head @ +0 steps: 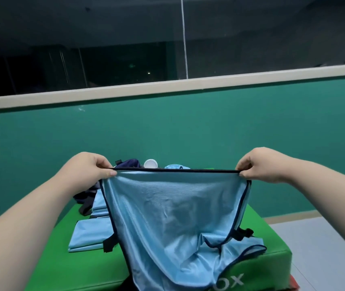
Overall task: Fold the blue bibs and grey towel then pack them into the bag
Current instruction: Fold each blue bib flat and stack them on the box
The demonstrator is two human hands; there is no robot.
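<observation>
I hold a light blue bib [173, 215] with dark trim up in front of me, stretched taut by its top edge. My left hand [89, 169] pinches its left corner and my right hand [260, 164] pinches its right corner. The bib's lower part drapes onto the green padded box [276, 244]. A folded blue bib [89, 236] lies flat on the box to the left, with more folded blue fabric [100, 204] behind it. A dark navy bag [129, 163] sits at the far side, mostly hidden by the held bib. No grey towel shows.
A white round cap [150, 163] and another crumpled blue bib [177, 166] peek over the held bib's top edge. A green wall [167, 127] with a cream ledge rises behind the box. Grey floor [325, 248] lies to the right.
</observation>
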